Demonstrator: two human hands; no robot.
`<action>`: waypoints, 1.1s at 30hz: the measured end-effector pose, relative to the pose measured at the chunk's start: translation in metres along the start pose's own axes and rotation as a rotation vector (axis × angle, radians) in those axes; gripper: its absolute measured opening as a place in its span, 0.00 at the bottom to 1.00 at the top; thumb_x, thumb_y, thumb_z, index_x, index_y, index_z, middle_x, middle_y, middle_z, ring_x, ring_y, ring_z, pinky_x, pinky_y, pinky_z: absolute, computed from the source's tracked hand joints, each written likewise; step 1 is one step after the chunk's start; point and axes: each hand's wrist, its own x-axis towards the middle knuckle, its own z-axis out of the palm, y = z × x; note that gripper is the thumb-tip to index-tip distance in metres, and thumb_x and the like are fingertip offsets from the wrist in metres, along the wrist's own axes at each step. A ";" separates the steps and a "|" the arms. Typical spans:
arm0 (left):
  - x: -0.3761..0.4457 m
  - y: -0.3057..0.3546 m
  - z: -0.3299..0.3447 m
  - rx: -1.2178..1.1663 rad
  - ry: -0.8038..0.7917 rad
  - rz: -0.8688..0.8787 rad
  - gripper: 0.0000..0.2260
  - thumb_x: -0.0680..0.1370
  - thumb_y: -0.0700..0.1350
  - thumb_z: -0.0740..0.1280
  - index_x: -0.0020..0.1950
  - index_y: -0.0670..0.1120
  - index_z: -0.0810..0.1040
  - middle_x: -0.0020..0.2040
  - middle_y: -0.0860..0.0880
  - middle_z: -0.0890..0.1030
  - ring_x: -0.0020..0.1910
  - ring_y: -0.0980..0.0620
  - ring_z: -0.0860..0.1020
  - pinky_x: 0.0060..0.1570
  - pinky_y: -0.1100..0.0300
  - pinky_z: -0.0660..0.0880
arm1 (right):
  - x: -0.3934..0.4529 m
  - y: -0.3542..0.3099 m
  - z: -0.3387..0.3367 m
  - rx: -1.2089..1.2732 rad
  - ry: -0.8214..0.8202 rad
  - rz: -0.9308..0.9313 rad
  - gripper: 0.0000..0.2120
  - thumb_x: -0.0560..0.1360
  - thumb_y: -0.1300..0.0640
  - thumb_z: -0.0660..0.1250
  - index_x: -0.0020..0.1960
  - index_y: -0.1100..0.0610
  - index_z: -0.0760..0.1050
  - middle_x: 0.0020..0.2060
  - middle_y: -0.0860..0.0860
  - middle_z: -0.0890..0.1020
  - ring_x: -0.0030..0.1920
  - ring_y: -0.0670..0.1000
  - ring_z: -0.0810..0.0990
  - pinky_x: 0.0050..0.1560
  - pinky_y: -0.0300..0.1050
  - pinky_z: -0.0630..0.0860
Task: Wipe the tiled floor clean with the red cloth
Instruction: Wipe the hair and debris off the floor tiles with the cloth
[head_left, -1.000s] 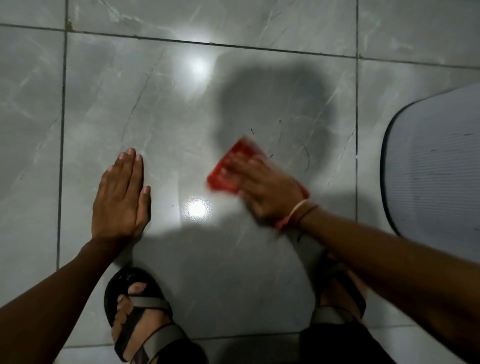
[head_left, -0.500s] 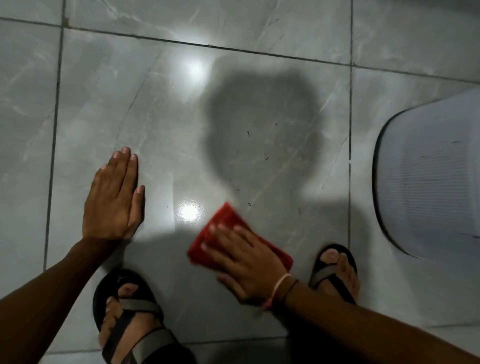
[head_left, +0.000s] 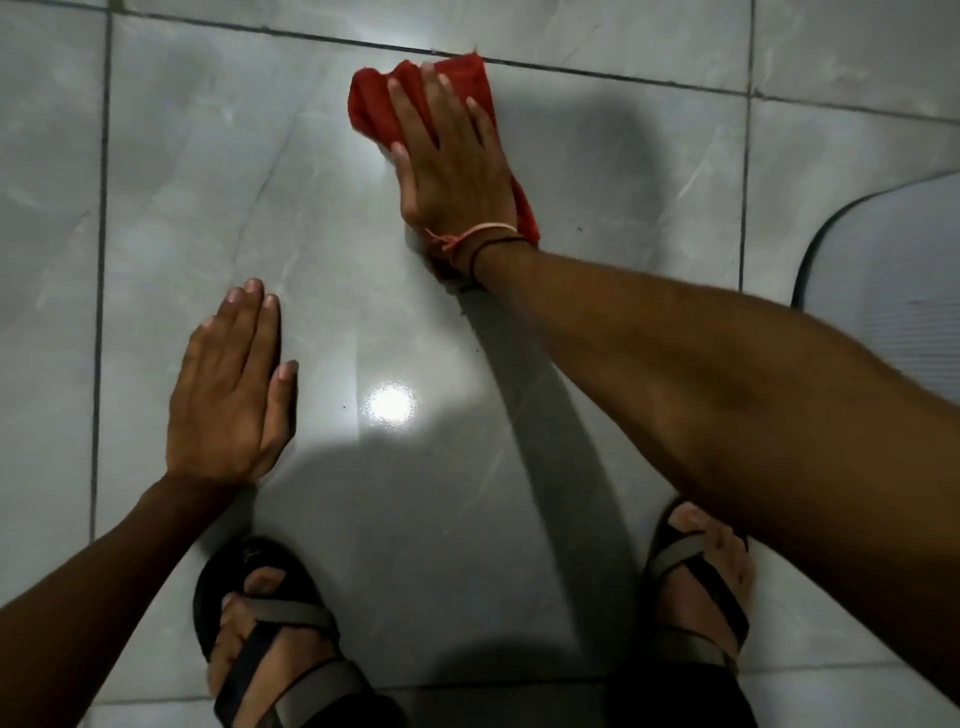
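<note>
Right hand (head_left: 453, 156) pressing the red cloth (head_left: 376, 106) flat on the tiled floor (head_left: 156, 156), at the far grout line.

No writing is readable anywhere. The cloth is soft and crumpled, mostly hidden under spread fingers, its tail showing by the wrist threads (head_left: 480, 234). The left hand (head_left: 231, 395) lies flat and empty, fingers together, on glossy grey marbled tile. Strapped sandals (head_left: 270, 618) below; a ribbed mat (head_left: 893, 291) is cut off at the right edge.

I can read no text, label, brand or number anywhere; the dim, soft view may hide small print on my sandals (head_left: 270, 623).
</note>
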 end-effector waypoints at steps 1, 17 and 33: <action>0.000 -0.001 0.000 0.002 -0.008 0.002 0.27 0.88 0.47 0.55 0.85 0.36 0.60 0.86 0.38 0.60 0.86 0.39 0.58 0.84 0.42 0.57 | 0.005 -0.003 0.000 -0.034 0.006 0.011 0.26 0.85 0.48 0.48 0.82 0.54 0.55 0.81 0.57 0.58 0.82 0.56 0.56 0.82 0.54 0.55; 0.000 0.001 -0.001 0.015 0.019 0.030 0.27 0.88 0.47 0.54 0.85 0.36 0.60 0.86 0.36 0.60 0.86 0.38 0.59 0.84 0.46 0.53 | -0.251 0.021 -0.007 0.024 -0.198 -0.461 0.29 0.82 0.43 0.60 0.80 0.52 0.61 0.80 0.59 0.62 0.81 0.58 0.60 0.79 0.59 0.62; 0.001 0.000 -0.001 0.018 0.008 0.051 0.28 0.88 0.48 0.53 0.85 0.35 0.59 0.85 0.35 0.60 0.86 0.38 0.58 0.83 0.40 0.58 | -0.137 0.039 -0.009 0.064 -0.016 -0.072 0.32 0.82 0.39 0.59 0.80 0.56 0.60 0.80 0.60 0.60 0.81 0.58 0.58 0.80 0.57 0.60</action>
